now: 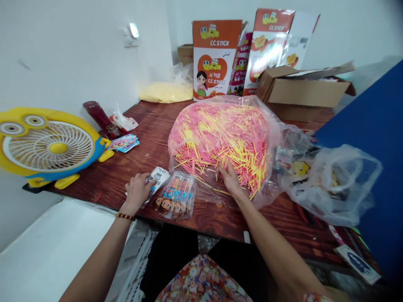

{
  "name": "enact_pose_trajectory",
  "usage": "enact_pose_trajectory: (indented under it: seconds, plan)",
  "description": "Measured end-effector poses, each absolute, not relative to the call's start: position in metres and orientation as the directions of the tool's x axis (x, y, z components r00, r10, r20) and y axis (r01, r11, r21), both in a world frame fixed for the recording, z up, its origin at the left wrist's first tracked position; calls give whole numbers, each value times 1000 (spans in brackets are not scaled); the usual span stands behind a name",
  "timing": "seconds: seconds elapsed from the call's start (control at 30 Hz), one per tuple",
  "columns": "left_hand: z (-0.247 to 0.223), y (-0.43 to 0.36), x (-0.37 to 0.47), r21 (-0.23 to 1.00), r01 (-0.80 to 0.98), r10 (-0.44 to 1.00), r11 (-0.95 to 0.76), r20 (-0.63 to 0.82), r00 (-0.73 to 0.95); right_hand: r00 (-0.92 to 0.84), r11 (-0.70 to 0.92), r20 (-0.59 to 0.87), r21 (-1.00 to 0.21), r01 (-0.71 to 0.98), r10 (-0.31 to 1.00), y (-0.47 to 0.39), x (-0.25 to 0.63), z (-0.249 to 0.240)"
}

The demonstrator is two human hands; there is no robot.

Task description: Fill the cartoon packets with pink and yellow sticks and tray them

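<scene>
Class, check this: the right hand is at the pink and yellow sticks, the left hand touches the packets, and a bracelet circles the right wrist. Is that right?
No: the bracelet is on the left wrist, not the right, as the head view shows. The right hand is at the pink and yellow sticks and the left hand touches the packets.

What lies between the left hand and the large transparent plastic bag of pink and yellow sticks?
The head view shows clear plastic packets with printed cartoon faces there, and a white printed packet partly under the left hand.
</scene>
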State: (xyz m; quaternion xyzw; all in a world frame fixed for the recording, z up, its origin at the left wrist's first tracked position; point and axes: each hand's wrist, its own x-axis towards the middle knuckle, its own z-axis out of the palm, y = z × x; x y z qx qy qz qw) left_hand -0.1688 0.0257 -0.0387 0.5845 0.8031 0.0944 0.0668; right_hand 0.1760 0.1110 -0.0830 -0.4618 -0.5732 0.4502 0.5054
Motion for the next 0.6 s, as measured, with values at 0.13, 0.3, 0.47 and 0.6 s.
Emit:
enact_pose_trajectory:
  seconds: [0.13,0.3,0.47,0.6]
  plan:
    - [-41,25,-170,249,932,957,262,53,-284,-55,189,184,-976,104,981,106,176,-74]
    - [-41,26,-169,282,923,949,263,97,-300,-69,106,99,-987,116,993,94,174,-75]
    - [-39,32,-173,378,885,936,271,111,-334,-20,229,228,-972,48,973,92,174,-62]
    - [-37,35,-177,501,828,930,252,111,-351,-33,247,245,-961,122,969,87,173,-70]
